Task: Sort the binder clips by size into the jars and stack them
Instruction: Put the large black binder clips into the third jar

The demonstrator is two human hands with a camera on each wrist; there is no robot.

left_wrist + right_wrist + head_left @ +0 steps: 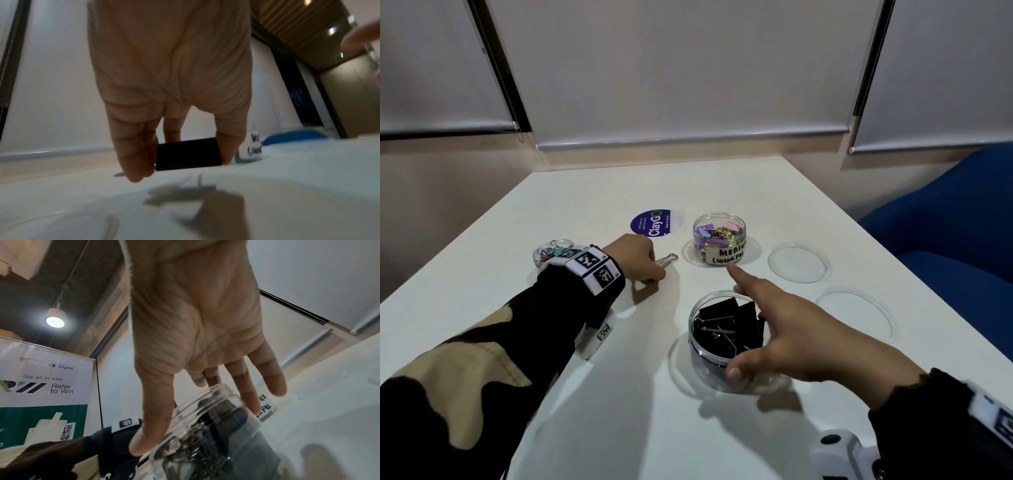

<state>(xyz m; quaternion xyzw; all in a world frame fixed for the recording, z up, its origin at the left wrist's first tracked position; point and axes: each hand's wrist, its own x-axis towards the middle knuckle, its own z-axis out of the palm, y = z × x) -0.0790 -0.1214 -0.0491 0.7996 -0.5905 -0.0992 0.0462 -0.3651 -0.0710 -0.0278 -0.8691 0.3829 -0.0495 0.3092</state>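
Note:
My left hand [650,265] pinches a large black binder clip [188,154] just above the white table [619,394]; its wire handles [667,259] stick out past the fingers. A clear jar of black clips [722,339] stands near the front. My right hand [767,318] hovers over that jar with fingers spread and straight, and the thumb [144,434] touches the jar's wall. Further back stands the jar labelled medium [719,240], holding pastel clips. A small jar [553,251] with little coloured clips sits partly hidden behind my left wrist.
Two clear lids [798,263] [854,315] lie flat on the table to the right of the jars. A round purple sticker [654,222] is on the table behind my left hand. A blue chair [945,240] stands off the table's right edge.

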